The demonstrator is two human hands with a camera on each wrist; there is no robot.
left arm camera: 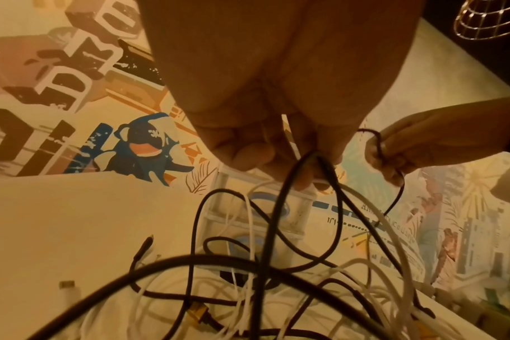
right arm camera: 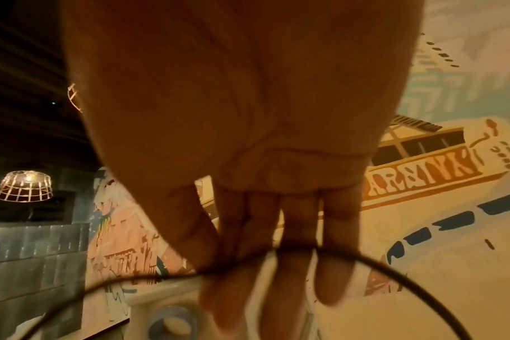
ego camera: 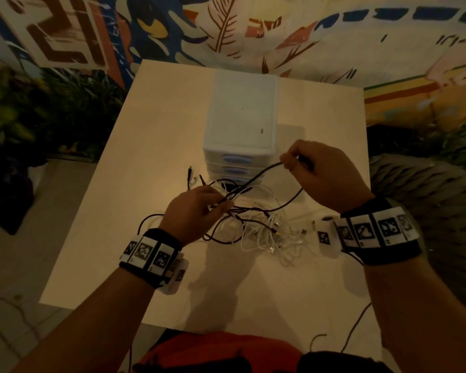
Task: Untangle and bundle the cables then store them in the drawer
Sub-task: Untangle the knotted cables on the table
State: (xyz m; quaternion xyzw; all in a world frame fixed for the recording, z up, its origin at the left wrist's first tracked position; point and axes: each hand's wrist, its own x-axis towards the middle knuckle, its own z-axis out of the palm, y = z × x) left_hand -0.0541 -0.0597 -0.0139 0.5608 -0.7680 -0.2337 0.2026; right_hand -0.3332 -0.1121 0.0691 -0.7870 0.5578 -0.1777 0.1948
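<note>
A tangle of black and white cables (ego camera: 256,224) lies on the pale table (ego camera: 151,162) in front of a small white drawer unit (ego camera: 241,122) with blue handles. My left hand (ego camera: 197,208) hovers over the tangle's left side and pinches black cable strands (left arm camera: 312,165) at its fingertips. My right hand (ego camera: 315,170) is raised to the right of the drawers and grips a black cable (ego camera: 258,177) that runs down to the left hand. In the right wrist view that black cable (right arm camera: 364,255) crosses under my curled fingers (right arm camera: 297,230). The drawers look closed.
Cable plugs (ego camera: 190,172) stick out left of the drawers. A thin black wire (ego camera: 358,327) trails over the table's near right edge. A painted mural wall stands behind the table, and dark plants fill the floor at left. A wire lampshade (right arm camera: 24,186) hangs in the right wrist view.
</note>
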